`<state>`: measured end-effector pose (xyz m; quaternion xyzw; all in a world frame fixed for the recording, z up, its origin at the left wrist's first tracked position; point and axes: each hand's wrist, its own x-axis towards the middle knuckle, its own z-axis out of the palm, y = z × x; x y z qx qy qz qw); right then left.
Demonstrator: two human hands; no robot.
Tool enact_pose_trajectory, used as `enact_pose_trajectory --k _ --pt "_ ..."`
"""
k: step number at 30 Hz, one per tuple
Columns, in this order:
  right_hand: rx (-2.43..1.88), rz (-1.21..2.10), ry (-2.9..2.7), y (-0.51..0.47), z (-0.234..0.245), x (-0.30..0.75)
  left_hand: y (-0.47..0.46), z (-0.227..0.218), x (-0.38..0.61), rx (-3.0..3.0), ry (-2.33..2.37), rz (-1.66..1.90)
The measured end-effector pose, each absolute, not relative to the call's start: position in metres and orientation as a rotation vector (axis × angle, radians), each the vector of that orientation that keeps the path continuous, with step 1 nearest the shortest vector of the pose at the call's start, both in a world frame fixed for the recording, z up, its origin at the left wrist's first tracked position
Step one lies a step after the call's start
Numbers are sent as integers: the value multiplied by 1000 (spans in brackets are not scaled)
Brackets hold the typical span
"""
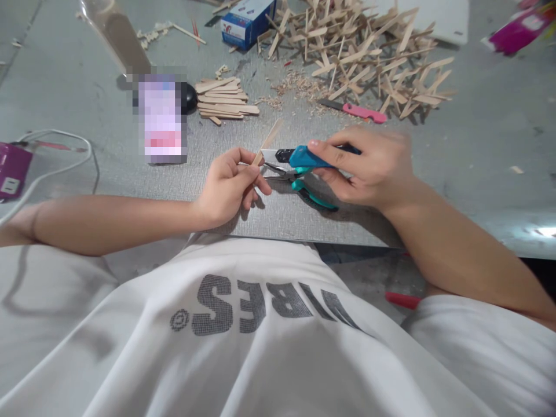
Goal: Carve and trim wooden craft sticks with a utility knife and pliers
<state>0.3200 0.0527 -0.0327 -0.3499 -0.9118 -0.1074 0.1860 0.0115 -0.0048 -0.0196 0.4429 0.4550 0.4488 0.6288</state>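
Observation:
My left hand (237,182) pinches a wooden craft stick (270,138) near its lower end, the rest slanting up to the right. In my right hand (362,165) is a blue utility knife (306,156), its blade pointing left and meeting the stick beside my left fingertips. Whether the blade has cut into the wood I cannot tell. Below the knife, pliers with teal and black handles (319,200) lie on the grey table (234,229), their jaws spread toward my left fingers. The upper handle is partly hidden by the knife and my right hand.
A big heap of craft sticks (347,46) lies at the back, with wood shavings (299,87) before it. Nearby are a pink cutter (365,112), a blue box (247,23), a row of sticks (226,99), a blurred-out phone (163,119) and a white cable (56,168).

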Motion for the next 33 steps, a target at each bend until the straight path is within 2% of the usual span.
enact_pose_trajectory --k 13,20,26,33 --pt "-919 -260 -2529 60 -39 326 -4 -20 12 1014 1044 1030" --pt "-658 -514 -2350 69 -40 328 -5 -20 12 1003 1058 1018" --pt "-998 -306 -2603 56 -39 322 -4 -20 11 1007 1046 1022" --pt "-1096 -292 -2461 68 -38 332 -4 -18 11 1019 1043 1014"
